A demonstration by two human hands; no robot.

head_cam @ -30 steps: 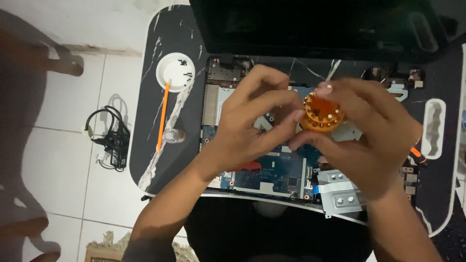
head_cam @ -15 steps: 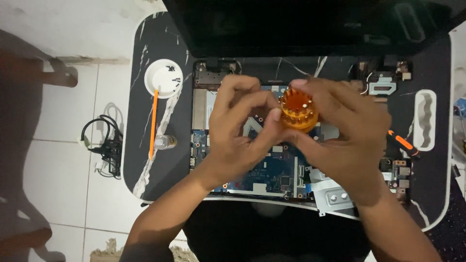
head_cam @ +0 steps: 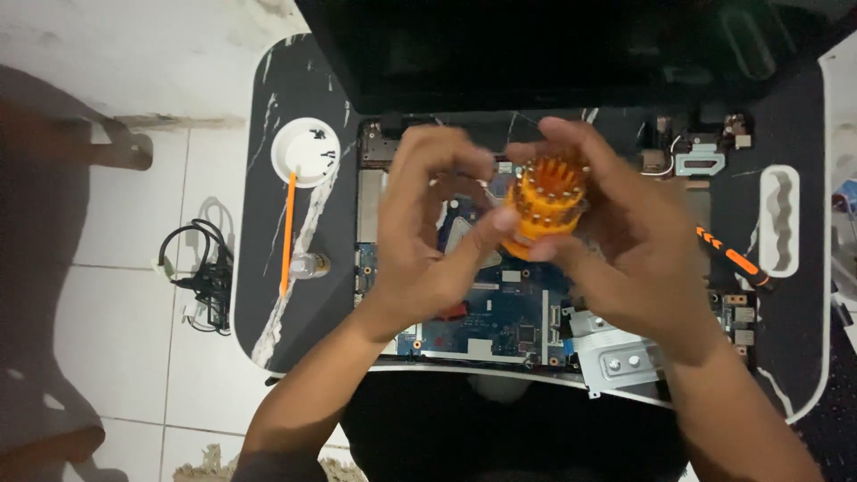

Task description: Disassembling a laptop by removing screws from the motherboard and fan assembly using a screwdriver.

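Both hands are raised over an opened laptop base (head_cam: 486, 317) whose blue circuit board shows. My right hand (head_cam: 638, 259) grips an orange round bit holder (head_cam: 544, 203) with several metal bits standing in it. My left hand (head_cam: 428, 236) touches the holder from the left, thumb on its side and fingers curled over the top edge. The laptop's dark lid (head_cam: 553, 49) stands open at the far side.
The laptop lies on a black marbled table (head_cam: 290, 295). On its left stand a white round dish (head_cam: 305, 152), an orange stick (head_cam: 287, 234) and a small clear bottle (head_cam: 310, 264). An orange-and-black tool (head_cam: 730, 259) and a white tray (head_cam: 778, 221) lie right. Black cables (head_cam: 201, 272) rest on the tiled floor.
The view has shifted, so the table and laptop sit lower right in frame. Both hands stay on the orange bit holder, turning it slightly so its open top shows.
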